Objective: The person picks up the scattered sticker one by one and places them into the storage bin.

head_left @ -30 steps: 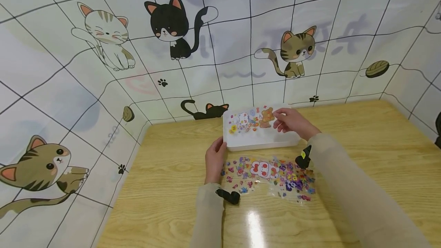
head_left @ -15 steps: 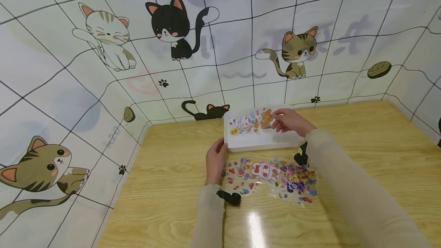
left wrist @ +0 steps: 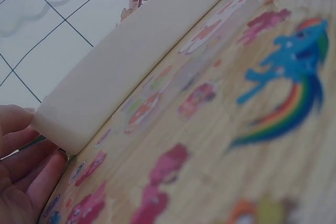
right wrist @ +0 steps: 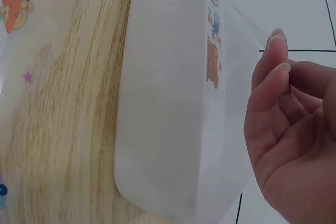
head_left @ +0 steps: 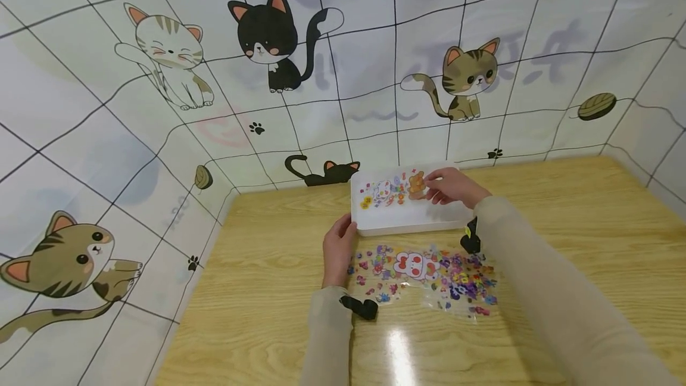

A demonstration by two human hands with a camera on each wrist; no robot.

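A white box (head_left: pixel 393 218) stands toward the back of the table. On its top lies a clear sticker sheet with a brown bear (head_left: pixel 417 185) and a white animal figure (head_left: pixel 382 189). My left hand (head_left: pixel 337 249) grips the box's front left corner, thumb and fingers around it in the left wrist view. Above the right part of the top, my right hand (head_left: pixel 455 185) has thumb and index fingertips together next to the bear. In the right wrist view these fingertips pinch a thin transparent film that rises from the box top (right wrist: pixel 212 129).
Clear sheets of colourful stickers (head_left: pixel 418 265) lie on the wooden table (head_left: pixel 257 290) in front of the box, including a blue pony with a rainbow tail (left wrist: pixel 294 56). A cat-patterned wall covering (head_left: pixel 370 112) rises right behind the box.
My right hand has shifted slightly left relative to the box, its fingertips still together beside the bear. My left hand stays at the box corner. The head view has drifted a little.
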